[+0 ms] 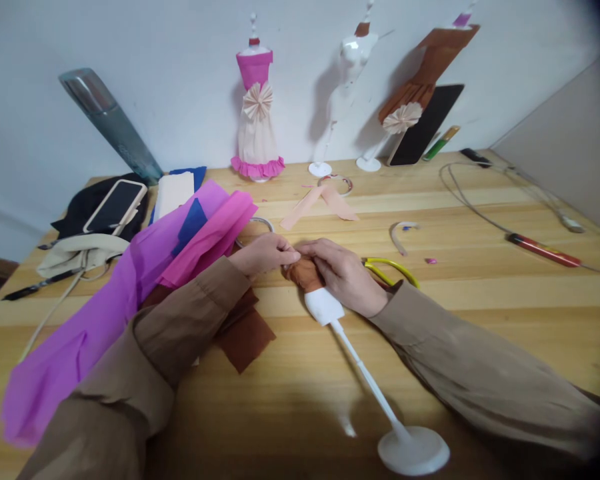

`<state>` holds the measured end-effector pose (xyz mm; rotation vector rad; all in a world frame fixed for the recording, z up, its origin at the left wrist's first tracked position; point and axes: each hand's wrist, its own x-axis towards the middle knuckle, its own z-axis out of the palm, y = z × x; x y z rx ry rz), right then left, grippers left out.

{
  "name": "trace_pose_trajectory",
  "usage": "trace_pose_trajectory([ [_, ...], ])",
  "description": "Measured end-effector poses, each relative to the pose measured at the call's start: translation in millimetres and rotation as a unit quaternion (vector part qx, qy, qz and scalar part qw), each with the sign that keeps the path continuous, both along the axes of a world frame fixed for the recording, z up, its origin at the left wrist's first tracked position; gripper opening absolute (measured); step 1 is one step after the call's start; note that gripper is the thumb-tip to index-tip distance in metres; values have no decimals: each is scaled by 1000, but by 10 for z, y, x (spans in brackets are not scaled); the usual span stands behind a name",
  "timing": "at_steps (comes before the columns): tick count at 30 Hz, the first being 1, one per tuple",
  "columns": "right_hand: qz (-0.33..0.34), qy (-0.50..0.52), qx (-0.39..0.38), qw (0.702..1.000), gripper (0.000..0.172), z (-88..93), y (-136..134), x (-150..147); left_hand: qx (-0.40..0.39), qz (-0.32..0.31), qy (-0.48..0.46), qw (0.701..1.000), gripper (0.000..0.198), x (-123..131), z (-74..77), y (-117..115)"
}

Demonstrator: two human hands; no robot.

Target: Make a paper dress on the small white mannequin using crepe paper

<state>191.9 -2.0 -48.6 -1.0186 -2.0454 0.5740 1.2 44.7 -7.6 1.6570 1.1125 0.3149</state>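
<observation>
Mannequin (325, 308) lies flat on the counter (480, 313) between both hands, its base (414, 451) toward the camera. Only its upper part is covered by brown paper (304, 272); the lower torso is bare white, so the wrapping looks barely begun. The left hand (263, 255) narrows its fingers to a pinch on the paper's edge. The right hand (347, 279) curls its fingers over the wrapped part, holding it down. Brown scraps (245, 337) and pink sheets (215, 233) lie beside the left sleeve.

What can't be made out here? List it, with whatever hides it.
Head view:
- Torso of the lying mannequin, wrapped in brown paper: covered by left hand and right hand.
- yellow-handled tool: working end behind the right wrist.
- Far brown-dressed mannequin: top cut off by the upper edge.
</observation>
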Motion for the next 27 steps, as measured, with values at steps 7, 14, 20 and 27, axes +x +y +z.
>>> trace_pose_trajectory([
  [7, -27, 27, 18, 999, 29, -68, 66, 68, -46, -37, 20, 998, 17, -77, 36, 75],
  [14, -25, 34, 6, 999, 27, -88, 68, 69, -49, -38, -16, 998, 7, -59, -14, 84],
  [20, -21, 22, 12, 999, 28, -89, 69, 69, -76, -49, -4, 996, 7, -83, 11, 101],
  [27, -22, 19, 8, 1000, 28, -106, 95, 105, -44, -62, -12, 997, 10, -81, -73, 101],
])
